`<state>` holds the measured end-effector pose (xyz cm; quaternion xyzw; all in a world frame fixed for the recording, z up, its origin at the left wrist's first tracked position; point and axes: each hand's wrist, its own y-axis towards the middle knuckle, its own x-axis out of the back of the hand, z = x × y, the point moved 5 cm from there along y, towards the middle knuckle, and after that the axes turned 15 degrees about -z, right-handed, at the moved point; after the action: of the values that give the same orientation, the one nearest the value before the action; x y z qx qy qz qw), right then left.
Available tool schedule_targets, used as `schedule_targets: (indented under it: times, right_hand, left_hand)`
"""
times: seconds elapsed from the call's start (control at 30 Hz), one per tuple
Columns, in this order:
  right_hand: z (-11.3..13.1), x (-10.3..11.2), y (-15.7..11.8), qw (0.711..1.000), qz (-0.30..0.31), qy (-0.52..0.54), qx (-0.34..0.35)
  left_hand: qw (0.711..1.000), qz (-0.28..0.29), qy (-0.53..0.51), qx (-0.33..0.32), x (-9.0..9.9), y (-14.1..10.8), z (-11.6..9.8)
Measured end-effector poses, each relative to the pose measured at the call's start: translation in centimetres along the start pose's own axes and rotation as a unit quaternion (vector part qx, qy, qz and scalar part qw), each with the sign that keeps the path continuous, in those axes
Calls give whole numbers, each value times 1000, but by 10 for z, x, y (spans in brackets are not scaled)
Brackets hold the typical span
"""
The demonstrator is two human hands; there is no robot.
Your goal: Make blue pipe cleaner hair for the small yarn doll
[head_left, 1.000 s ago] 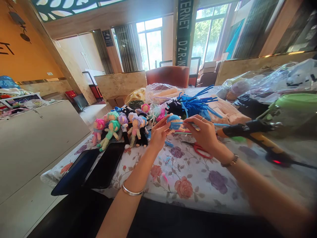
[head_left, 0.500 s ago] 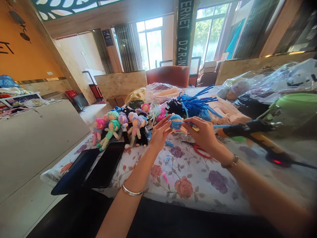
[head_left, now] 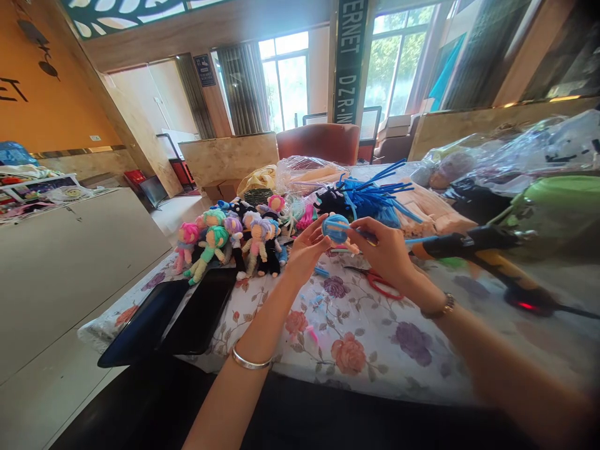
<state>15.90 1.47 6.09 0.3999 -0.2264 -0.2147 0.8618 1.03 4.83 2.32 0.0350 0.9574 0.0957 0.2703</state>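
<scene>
A small doll with a blue-haired head [head_left: 335, 229] and a peach body is held up over the table. My left hand [head_left: 307, 249] grips the head from the left, fingers closed round its edge. On the other side, my right hand [head_left: 382, 245] pinches at the head's right edge; its fingertips are partly hidden. Red-handled scissors [head_left: 384, 285] lie on the flowered cloth [head_left: 370, 325] below my right hand. Short blue pieces [head_left: 321, 271] lie under the doll.
Many finished dolls [head_left: 215, 240] stand left of my hands. Two black trays [head_left: 199, 312] lie at the front left. Blue strands [head_left: 375, 194] sit behind the hands. A black and orange glue gun [head_left: 497, 269] is at right, near a green bag [head_left: 557, 212].
The doll has turned in my hands, so peach gaps between the blue strands now show on its head. My right hand has shifted slightly, and its fingers are bent closer together.
</scene>
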Motion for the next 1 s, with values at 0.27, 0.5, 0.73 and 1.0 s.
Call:
schedule_targets:
  times: [0.27,0.5,0.73,1.0]
  right_hand:
    - [-2,-3,-2,998,23,41,-32]
    - [2,-2,-3,998,35,45,-34]
    - [13,-1,-4,998,45,47,-9]
    - [5,-1,-6,999,29,6,15]
  left_hand:
    - [999,-29,22,14,0,-1,0]
    - [997,-81,9,-3,7,3,4]
    - [990,-138,-16,-17,9,2,-4]
    - [996,-81,-49,6,9,5,1]
